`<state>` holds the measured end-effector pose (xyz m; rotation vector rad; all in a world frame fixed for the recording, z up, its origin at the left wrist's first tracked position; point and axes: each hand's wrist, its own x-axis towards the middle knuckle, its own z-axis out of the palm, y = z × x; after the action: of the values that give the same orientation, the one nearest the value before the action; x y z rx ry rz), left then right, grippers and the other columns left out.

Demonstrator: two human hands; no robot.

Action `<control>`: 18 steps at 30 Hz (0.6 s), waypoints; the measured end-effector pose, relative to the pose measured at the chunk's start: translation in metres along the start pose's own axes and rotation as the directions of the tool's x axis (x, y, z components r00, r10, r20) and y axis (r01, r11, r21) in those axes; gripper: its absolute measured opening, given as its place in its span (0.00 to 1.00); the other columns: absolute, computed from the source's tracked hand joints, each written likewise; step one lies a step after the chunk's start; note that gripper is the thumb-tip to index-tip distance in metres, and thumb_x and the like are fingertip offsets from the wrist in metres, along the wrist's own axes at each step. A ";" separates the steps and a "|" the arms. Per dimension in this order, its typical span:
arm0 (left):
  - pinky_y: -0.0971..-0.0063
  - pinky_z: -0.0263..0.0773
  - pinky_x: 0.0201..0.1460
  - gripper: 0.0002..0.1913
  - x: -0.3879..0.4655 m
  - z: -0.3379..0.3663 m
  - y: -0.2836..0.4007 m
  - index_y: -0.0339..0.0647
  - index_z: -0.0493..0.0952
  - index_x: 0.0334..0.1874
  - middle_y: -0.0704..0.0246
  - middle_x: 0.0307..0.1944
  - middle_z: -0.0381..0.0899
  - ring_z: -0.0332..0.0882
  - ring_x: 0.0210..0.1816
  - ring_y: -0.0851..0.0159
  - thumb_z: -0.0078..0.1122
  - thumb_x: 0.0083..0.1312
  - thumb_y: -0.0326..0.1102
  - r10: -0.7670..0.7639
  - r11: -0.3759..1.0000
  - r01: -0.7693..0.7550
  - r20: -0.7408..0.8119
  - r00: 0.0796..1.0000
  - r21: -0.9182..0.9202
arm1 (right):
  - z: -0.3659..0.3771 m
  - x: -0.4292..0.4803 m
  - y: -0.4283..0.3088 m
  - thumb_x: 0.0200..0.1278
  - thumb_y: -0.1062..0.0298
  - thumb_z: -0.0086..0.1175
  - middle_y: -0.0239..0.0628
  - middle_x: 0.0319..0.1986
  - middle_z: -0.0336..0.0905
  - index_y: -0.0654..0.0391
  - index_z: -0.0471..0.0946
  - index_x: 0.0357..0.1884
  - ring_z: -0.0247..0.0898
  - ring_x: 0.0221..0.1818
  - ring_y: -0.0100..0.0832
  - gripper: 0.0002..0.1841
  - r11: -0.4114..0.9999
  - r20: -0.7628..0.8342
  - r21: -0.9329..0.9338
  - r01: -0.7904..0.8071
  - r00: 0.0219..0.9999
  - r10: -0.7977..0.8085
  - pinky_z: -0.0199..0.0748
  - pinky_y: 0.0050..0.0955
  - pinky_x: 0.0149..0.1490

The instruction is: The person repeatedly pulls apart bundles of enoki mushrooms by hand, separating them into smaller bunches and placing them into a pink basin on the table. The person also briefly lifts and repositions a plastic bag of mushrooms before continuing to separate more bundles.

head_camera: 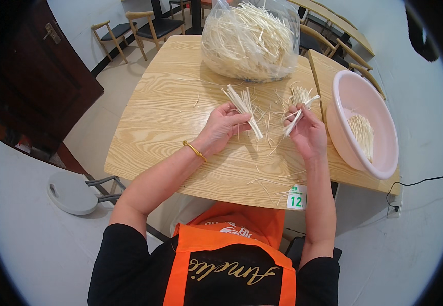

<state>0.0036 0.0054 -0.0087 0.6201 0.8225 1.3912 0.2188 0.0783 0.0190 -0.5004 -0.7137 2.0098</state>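
Observation:
My left hand [223, 124] holds a small bundle of thin pale stalks [240, 100], which look like enoki mushrooms, between thumb and fingers. The bundle slants over the tabletop, its ends sticking out both ways. To its right, my right hand [308, 132] is turned palm up and pinches a smaller tuft of stalks [292, 123]. Just beyond those fingertips is another clump of stalks [301, 93]; whether it touches the hand cannot be told. Loose stalks [269, 126] lie scattered between and below my hands on the wooden table [160, 114].
A large clear plastic bag [215, 57] full of pale stalks stands at the table's far side. On the right, a tilted pink basin [386, 153] holds a neat bundle [362, 134]. A numbered card [296, 197] lies at the near edge. A grey folding stool [72, 193] stands left.

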 end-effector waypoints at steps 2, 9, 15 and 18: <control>0.72 0.80 0.49 0.14 -0.001 0.001 -0.001 0.36 0.73 0.49 0.66 0.42 0.81 0.80 0.43 0.69 0.63 0.62 0.25 0.006 1.000 -0.007 0.035 0.999 0.031 | 0.002 0.000 0.002 0.71 0.66 0.49 0.32 0.30 0.74 0.57 0.71 0.39 0.63 0.25 0.19 0.06 0.997 0.007 -0.074 -0.019 1.000 0.020 0.66 0.22 0.33; 0.78 0.79 0.44 0.17 -0.005 0.007 -0.008 0.37 0.72 0.50 0.68 0.39 0.82 0.81 0.40 0.73 0.66 0.60 0.26 0.052 0.980 -0.076 0.131 0.990 0.187 | 0.018 -0.007 0.029 0.69 0.61 0.56 0.20 0.20 0.63 0.54 0.71 0.40 0.53 0.18 0.13 0.09 0.888 0.025 -0.427 -0.171 0.979 0.200 0.51 0.16 0.22; 0.77 0.79 0.44 0.17 -0.007 0.006 -0.009 0.35 0.72 0.52 0.66 0.42 0.82 0.82 0.41 0.71 0.64 0.62 0.26 0.041 0.972 -0.067 0.116 0.992 0.224 | 0.019 -0.008 0.037 0.68 0.65 0.56 0.22 0.23 0.67 0.56 0.72 0.41 0.57 0.19 0.14 0.07 0.869 -0.004 -0.477 -0.134 0.989 0.150 0.56 0.15 0.23; 0.75 0.79 0.46 0.17 -0.004 0.004 -0.011 0.34 0.71 0.53 0.63 0.43 0.82 0.82 0.43 0.68 0.62 0.63 0.25 0.026 0.986 -0.043 0.113 0.993 0.159 | 0.016 -0.005 0.041 0.69 0.65 0.54 0.27 0.27 0.72 0.58 0.72 0.41 0.63 0.22 0.18 0.07 0.898 -0.007 -0.424 -0.118 0.992 0.127 0.63 0.17 0.27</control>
<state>0.0140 0.0002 -0.0145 0.8326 0.8443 1.3174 0.1860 0.0521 0.0048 -0.7962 -1.1697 1.9775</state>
